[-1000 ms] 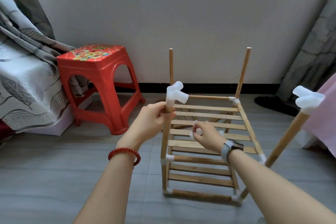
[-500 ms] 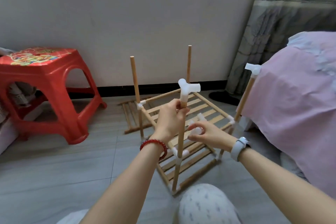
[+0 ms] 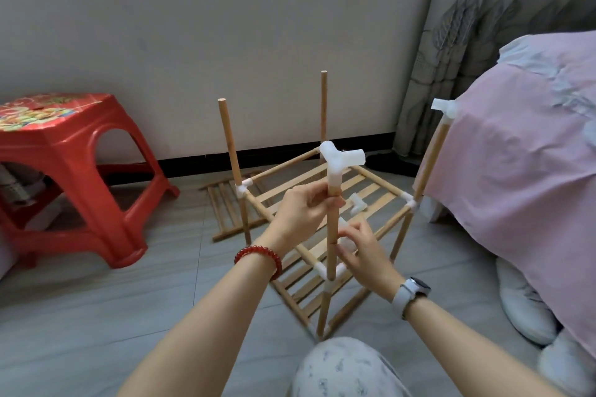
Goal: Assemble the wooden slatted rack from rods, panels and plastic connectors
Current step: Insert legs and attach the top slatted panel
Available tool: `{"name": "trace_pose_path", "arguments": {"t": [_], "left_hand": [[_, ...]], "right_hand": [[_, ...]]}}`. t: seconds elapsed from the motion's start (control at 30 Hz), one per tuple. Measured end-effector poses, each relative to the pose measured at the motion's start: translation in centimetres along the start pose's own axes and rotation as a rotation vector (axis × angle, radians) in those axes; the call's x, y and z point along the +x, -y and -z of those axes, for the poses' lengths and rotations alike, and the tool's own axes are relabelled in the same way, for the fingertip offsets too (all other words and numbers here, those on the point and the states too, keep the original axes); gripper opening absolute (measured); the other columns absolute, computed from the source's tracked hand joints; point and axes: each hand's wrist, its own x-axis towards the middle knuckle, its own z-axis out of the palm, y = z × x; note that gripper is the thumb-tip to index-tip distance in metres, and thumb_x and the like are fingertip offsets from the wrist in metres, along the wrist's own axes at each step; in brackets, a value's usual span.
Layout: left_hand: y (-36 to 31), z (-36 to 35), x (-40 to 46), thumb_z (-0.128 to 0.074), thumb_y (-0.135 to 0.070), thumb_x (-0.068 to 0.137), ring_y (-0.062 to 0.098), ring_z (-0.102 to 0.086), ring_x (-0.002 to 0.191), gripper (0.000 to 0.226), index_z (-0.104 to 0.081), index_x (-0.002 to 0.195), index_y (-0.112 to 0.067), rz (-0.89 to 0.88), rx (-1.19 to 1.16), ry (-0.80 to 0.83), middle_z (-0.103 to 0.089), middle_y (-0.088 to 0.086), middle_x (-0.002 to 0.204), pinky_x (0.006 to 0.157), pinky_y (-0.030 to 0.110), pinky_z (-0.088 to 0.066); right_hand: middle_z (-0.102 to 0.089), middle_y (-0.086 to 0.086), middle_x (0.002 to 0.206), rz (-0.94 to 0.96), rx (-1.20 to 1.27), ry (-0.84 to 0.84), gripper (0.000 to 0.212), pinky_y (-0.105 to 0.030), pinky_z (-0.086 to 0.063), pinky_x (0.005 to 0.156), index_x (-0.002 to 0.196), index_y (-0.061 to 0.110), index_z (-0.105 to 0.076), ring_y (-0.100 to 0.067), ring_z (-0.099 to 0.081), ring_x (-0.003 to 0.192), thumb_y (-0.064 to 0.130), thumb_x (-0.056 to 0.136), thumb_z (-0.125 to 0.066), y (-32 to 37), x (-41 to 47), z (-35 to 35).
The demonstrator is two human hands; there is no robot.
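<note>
The partly built rack (image 3: 325,232) stands on the grey tiled floor (image 3: 96,316), between a red plastic stool (image 3: 74,171) to the left and a bed with a pink cover (image 3: 522,171) to the right. Two slatted tiers are in place, joined at the corners by white plastic connectors. Four upright rods rise from the upper tier. The near rod (image 3: 332,235) carries a white three-way connector (image 3: 340,159) on its top; the right rod (image 3: 430,161), leaning against the bed, is also capped in white. The two far rods are bare at the top.

The left hand (image 3: 301,213) grips the near rod just below its connector, fingers curled round the wood. The right hand (image 3: 362,251), lower and just beside the same rod, pinches a loose white connector (image 3: 345,240) between its fingertips. Another loose connector (image 3: 356,203) lies on the upper slats. A spare slatted panel (image 3: 225,213) lies flat on the floor behind the rack, near the wall.
</note>
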Motion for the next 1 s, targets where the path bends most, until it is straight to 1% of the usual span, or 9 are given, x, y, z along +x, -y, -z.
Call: {"name": "trace_pose_path", "arguments": {"t": [0.07, 0.13, 0.23, 0.3, 0.43, 0.5, 0.67, 0.8, 1.0], "left_hand": [[0.0, -0.4, 0.3, -0.058, -0.007, 0.09, 0.015, -0.066, 0.094, 0.012, -0.063, 0.09, -0.017, -0.028, -0.002, 0.063, -0.068, 0.005, 0.091, 0.091, 0.036, -0.051], [-0.1, -0.9, 0.8, -0.057, -0.007, 0.09, 0.014, -0.066, 0.093, 0.011, -0.063, 0.092, -0.016, -0.038, 0.025, 0.131, -0.069, 0.003, 0.09, 0.09, 0.035, -0.052], [0.0, -1.4, 1.1, -0.055, -0.007, 0.091, 0.01, -0.066, 0.094, 0.015, -0.062, 0.096, -0.02, -0.075, 0.068, 0.17, -0.068, -0.002, 0.091, 0.088, 0.031, -0.053], [0.1, -1.2, 1.2, -0.054, -0.008, 0.092, 0.006, -0.065, 0.093, 0.016, -0.062, 0.097, -0.02, -0.079, 0.066, 0.156, -0.067, -0.005, 0.091, 0.086, 0.027, -0.053], [0.0, -0.6, 1.0, -0.055, -0.011, 0.092, 0.008, -0.065, 0.093, 0.014, -0.061, 0.097, -0.022, -0.043, 0.079, 0.073, -0.068, -0.004, 0.093, 0.087, 0.028, -0.052], [0.0, -0.6, 0.8, -0.056, -0.013, 0.092, 0.01, -0.064, 0.094, 0.012, -0.061, 0.1, -0.02, -0.054, 0.142, 0.022, -0.067, -0.004, 0.095, 0.086, 0.029, -0.052], [0.0, -0.4, 0.8, -0.066, -0.015, 0.084, 0.005, -0.06, 0.084, 0.013, -0.065, 0.097, -0.015, -0.142, 0.285, -0.086, -0.064, -0.006, 0.089, 0.079, 0.02, -0.05], [0.3, -0.7, 0.5, -0.069, -0.012, 0.082, 0.003, -0.063, 0.077, 0.01, -0.069, 0.091, -0.013, -0.122, 0.204, -0.095, -0.067, -0.005, 0.082, 0.075, 0.012, -0.049], [0.9, 0.1, 0.4, -0.07, -0.008, 0.081, 0.008, -0.067, 0.081, 0.01, -0.071, 0.089, -0.014, -0.053, 0.035, -0.035, -0.07, -0.001, 0.084, 0.077, 0.021, -0.054]], "right_hand": [[-0.038, 0.008, 0.096, 0.042, -0.037, -0.058, 0.007, -0.014, -0.04, 0.076, 0.094, 0.012, -0.06, -0.006, -0.045, 0.083, 0.015, 0.088, -0.062, -0.4, -0.6, -0.1], [-0.039, 0.0, 0.1, 0.039, -0.058, -0.103, 0.011, -0.027, -0.047, 0.076, 0.096, 0.005, -0.059, -0.015, -0.047, 0.083, 0.01, 0.087, -0.063, -0.7, -1.2, -0.1], [-0.037, -0.002, 0.104, 0.012, -0.064, -0.115, 0.014, -0.035, -0.051, 0.075, 0.099, 0.005, -0.057, -0.018, -0.048, 0.082, 0.014, 0.088, -0.061, -0.6, -1.7, 0.0], [-0.036, -0.001, 0.106, -0.023, -0.029, -0.067, 0.015, -0.038, -0.052, 0.077, 0.101, 0.008, -0.057, -0.021, -0.051, 0.084, 0.018, 0.09, -0.059, -0.2, -1.3, 0.2], [-0.035, 0.0, 0.108, -0.095, 0.039, 0.017, 0.016, -0.034, -0.044, 0.093, 0.104, 0.013, -0.059, -0.018, -0.044, 0.097, 0.021, 0.09, -0.059, 0.6, 0.0, 0.4], [-0.034, 0.003, 0.108, -0.11, 0.036, 0.012, 0.014, -0.032, -0.042, 0.093, 0.103, 0.016, -0.059, -0.015, -0.042, 0.098, 0.022, 0.09, -0.059, 0.9, 0.4, 0.1], [-0.036, -0.005, 0.112, -0.03, -0.079, -0.07, 0.016, -0.036, -0.046, 0.089, 0.101, 0.01, -0.059, -0.021, -0.045, 0.098, 0.019, 0.088, -0.062, 0.6, 0.4, -0.8], [-0.04, -0.012, 0.112, 0.034, -0.108, -0.168, 0.014, -0.039, -0.048, 0.081, 0.096, 0.006, -0.06, -0.024, -0.045, 0.092, 0.013, 0.085, -0.065, 0.2, -0.4, -1.2], [-0.043, -0.012, 0.11, 0.063, -0.168, -0.225, 0.015, -0.028, -0.043, 0.067, 0.096, 0.008, -0.061, -0.019, -0.046, 0.085, 0.014, 0.084, -0.066, 0.3, -0.9, -1.9]]}}
